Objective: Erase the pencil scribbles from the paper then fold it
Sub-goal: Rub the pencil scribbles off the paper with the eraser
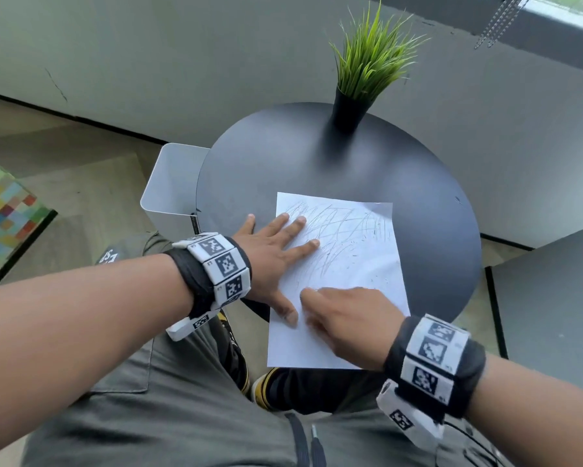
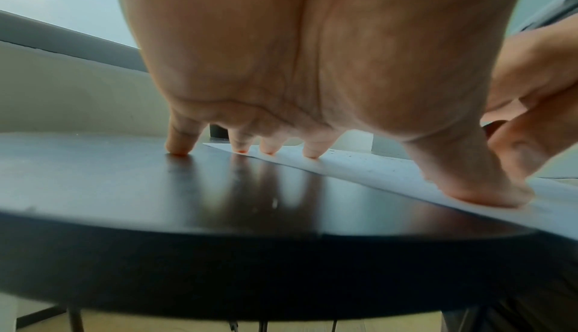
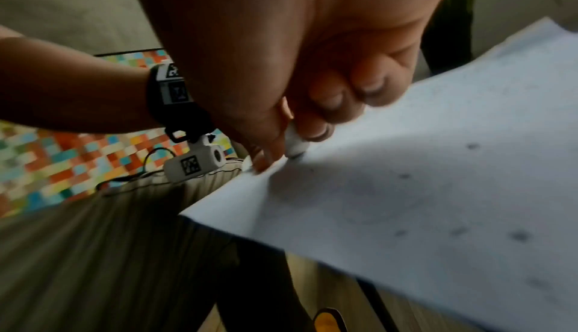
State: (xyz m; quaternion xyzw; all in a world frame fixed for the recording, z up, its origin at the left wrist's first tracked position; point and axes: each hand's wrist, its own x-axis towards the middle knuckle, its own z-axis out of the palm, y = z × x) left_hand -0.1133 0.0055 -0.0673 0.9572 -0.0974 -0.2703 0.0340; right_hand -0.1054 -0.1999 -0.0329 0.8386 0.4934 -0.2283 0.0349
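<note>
A white sheet of paper point(image 1: 347, 264) with grey pencil scribbles over its far half lies on the round black table point(image 1: 317, 156), its near end hanging past the table's edge. My left hand point(image 1: 276, 261) lies flat with spread straight fingers, pressing the paper's left edge; its little finger rests on the table. My right hand point(image 1: 344, 318) pinches a small white eraser point(image 3: 295, 143) and presses its tip to the paper point(image 3: 422, 189) near the left thumb. Dark eraser crumbs dot the sheet. In the left wrist view the fingertips point(image 2: 269, 149) touch the paper's edge point(image 2: 375, 174).
A potted grass plant point(image 1: 357, 82) in a black pot stands at the table's far side. A white bin point(image 1: 172, 187) sits on the floor left of the table. My lap and shoes are below the near edge. A colourful checkered cushion point(image 1: 3, 210) is at far left.
</note>
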